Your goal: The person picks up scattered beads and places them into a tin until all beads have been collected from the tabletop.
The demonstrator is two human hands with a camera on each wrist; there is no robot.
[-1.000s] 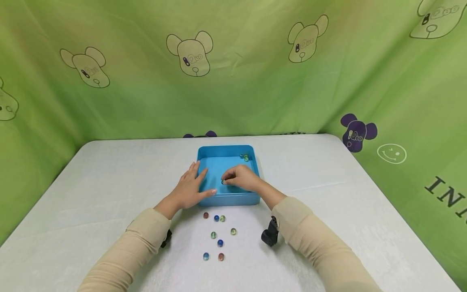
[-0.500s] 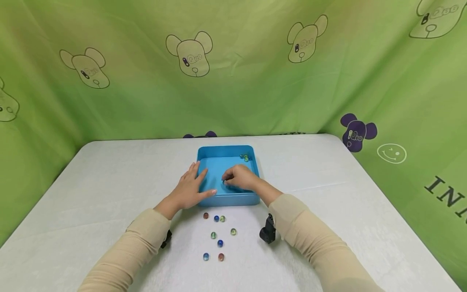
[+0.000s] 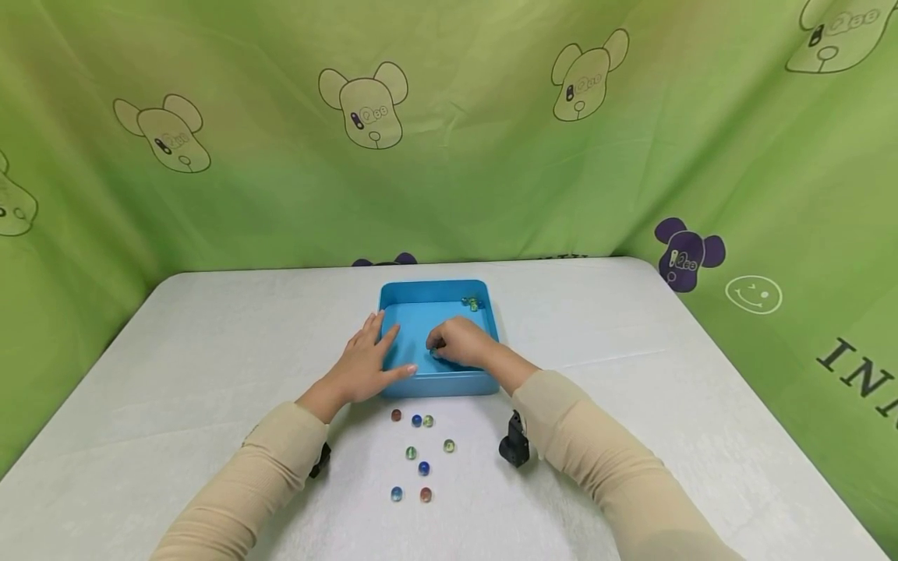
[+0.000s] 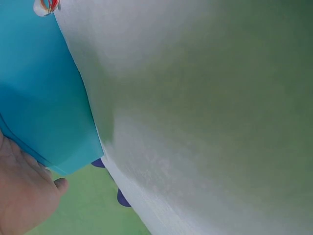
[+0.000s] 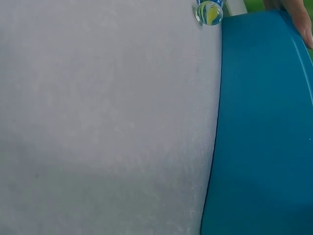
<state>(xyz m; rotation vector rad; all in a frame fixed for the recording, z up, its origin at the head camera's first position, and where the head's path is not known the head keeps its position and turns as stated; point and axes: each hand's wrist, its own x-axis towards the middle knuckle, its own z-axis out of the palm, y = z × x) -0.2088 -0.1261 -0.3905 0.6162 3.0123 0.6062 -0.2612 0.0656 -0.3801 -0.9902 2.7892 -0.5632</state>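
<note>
A shallow blue plastic box (image 3: 440, 385) stands on the table in the head view. My left hand (image 3: 359, 368) rests over its left side with fingers spread, the thumb across the near rim. Inside the box, my right hand (image 3: 464, 343) pinches a small glass marble (image 3: 434, 354) low over the floor, mostly hidden by the fingers. Several yellow-green and dark marbles (image 3: 473, 304) are gathered in the far right corner. The left wrist view catches part of my left hand (image 4: 27, 191) against the box wall (image 4: 54, 98). My right hand is outside the right wrist view.
Several loose marbles lie on the white tablecloth (image 3: 245, 343) before the box, among them a brown-red marble (image 3: 396, 415), a dark blue marble (image 3: 424, 468) and a green marble (image 3: 411, 453). A green printed curtain (image 3: 449, 187) hangs behind the table.
My right hand has shifted very slightly toward the near side of the box, and the pinched marble shows less between its fingers. My left hand and the loose marbles stay in place.
</note>
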